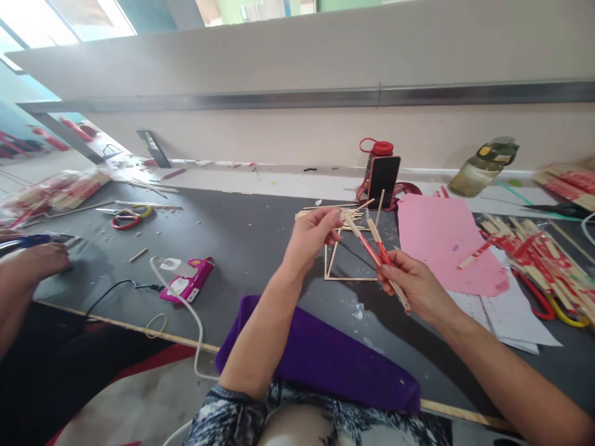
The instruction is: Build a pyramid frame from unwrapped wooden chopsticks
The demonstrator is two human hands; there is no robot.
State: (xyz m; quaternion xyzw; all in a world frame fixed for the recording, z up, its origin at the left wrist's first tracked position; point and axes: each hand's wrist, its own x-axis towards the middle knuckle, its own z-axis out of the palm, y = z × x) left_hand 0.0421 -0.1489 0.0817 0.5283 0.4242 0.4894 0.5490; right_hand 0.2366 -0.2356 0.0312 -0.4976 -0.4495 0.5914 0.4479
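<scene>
Near the centre of the grey table, my right hand [411, 282] grips several chopsticks in red-and-white paper sleeves [372, 251], their bare wooden ends pointing up and away. My left hand [316, 232] is closed with its fingertips pinched, just left of those wooden ends; what it pinches is too small to make out. Behind and below the hands, a frame of thin wooden sticks [351, 279] lies on the table. A pile of loose thin sticks [304, 214] sits behind my left hand, partly hidden by it.
A phone [383, 179] leans on a red-capped bottle [383, 147]. Pink paper [449, 241] and wrapped chopsticks [534, 254] lie right. A purple cloth [334, 356] covers the front edge. Left are a pink device [188, 284], scissors [126, 218] and another person's hand [46, 259].
</scene>
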